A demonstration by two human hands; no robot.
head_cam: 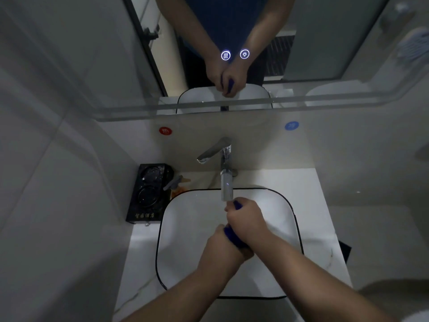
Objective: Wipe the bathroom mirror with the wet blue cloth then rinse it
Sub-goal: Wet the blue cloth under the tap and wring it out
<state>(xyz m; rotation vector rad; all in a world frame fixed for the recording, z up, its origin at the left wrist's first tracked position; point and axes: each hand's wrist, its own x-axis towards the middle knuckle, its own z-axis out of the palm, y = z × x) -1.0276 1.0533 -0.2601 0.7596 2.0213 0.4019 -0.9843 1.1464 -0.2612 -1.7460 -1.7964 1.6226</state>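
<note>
Both my hands are over the white basin [185,228], gripping the blue cloth [233,237] twisted into a roll between them. My right hand [247,220] holds the far end, where a blue tip pokes out just under the chrome faucet spout [227,187]. My left hand [220,247] is closed around the near end. Most of the cloth is hidden inside my fists. Above the basin, the mirror [92,54] shows the reflection of my arms and the cloth.
A black tray [148,194] with two glasses sits on the counter left of the basin. Red [165,130] and blue [291,125] round stickers mark the wall behind the faucet. Two lit touch icons [235,55] glow on the mirror. A wall stands close on the left.
</note>
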